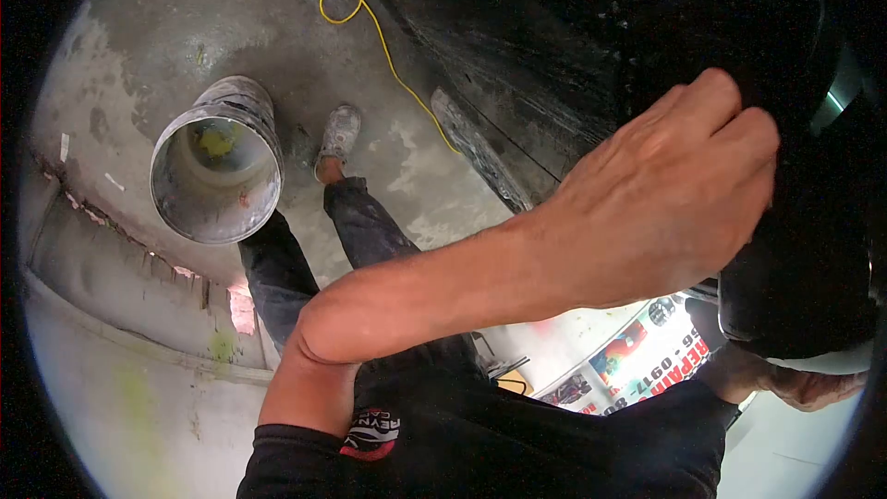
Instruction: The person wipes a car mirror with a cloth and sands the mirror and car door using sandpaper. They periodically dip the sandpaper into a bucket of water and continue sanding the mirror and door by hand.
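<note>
My left hand [679, 176] reaches across to the right, over a glossy black surface [527, 28] that looks like a vehicle's bodywork. Its back faces me and the fingers are curled under; whatever lies inside them is hidden. Lower right, my right hand [818, 386] is beside the lower edge of a rounded black part [795, 286]. That part covers some of the hand, and its fingers are mostly lost in the shade and the dark rim of the view.
A stained bucket [166, 180] with a little cloudy liquid stands on the concrete floor by my feet. A yellow cord [383, 42] loops across the floor towards a grey-smeared long strip [476, 148]. Behind me hangs a printed banner [637, 360]; a pale wall [102, 351] runs along the left.
</note>
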Tool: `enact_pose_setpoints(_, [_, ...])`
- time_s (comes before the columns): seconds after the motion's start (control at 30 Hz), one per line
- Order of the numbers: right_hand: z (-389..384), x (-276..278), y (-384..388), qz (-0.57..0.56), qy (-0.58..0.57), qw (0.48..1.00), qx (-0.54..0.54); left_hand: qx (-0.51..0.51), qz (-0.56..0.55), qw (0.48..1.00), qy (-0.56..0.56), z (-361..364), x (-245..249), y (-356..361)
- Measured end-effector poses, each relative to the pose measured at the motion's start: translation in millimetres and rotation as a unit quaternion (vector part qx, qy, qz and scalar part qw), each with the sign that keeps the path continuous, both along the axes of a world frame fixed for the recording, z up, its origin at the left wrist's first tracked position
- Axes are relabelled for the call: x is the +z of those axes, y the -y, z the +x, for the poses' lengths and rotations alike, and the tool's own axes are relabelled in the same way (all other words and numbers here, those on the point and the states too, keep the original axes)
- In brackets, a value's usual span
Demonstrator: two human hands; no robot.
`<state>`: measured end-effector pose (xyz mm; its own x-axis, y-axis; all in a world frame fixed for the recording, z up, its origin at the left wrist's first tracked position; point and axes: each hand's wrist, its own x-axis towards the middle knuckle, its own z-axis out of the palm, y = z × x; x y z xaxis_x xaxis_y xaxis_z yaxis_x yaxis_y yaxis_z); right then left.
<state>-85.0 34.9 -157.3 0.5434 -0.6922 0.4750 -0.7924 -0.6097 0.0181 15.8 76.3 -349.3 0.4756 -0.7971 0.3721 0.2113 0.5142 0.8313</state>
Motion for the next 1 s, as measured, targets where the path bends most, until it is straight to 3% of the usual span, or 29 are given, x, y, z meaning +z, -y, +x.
enact_pose_setpoints(0.13, [1.1, 1.1, 1.0, -0.002, 0.001, 1.0, -0.001, -0.019, 0.02, 0.999, -0.032, 0.3, 3.7, -4.3])
enact_pose_setpoints(0.27, [1.8, 1.9, 0.0, -0.004, -0.002, 1.0, -0.005, -0.062, 0.004, 0.997, 0.035, 6.3, 2.7, 7.7])
enact_pose_setpoints(0.37, [2.8, 2.8, 1.0, -0.005, -0.003, 1.0, -0.007, -0.096, 0.047, 0.993, -0.055, 4.8, 8.8, -10.9])
enact_pose_setpoints(0.47, [2.4, 2.9, 1.3, -0.005, -0.005, 1.0, -0.009, -0.012, 0.027, 0.999, -0.013, -3.1, 4.2, -10.7])
enact_pose_setpoints(0.57, [2.6, 3.0, 0.4, -0.007, -0.009, 1.0, -0.013, -0.001, 0.01, 0.999, 0.042, 1.6, 2.0, -4.8])
enact_pose_setpoints(0.8, [3.0, 2.6, 0.4, -0.01, -0.016, 1.0, -0.012, 0.069, -0.001, 0.997, 0.032, -9.9, 3.0, -15.0])
enact_pose_setpoints(1.0, [3.4, 3.9, -1.9, -0.014, -0.024, 1.0, -0.012, 0.069, 0.041, 0.992, 0.094, -8.0, -15.3, -19.7])
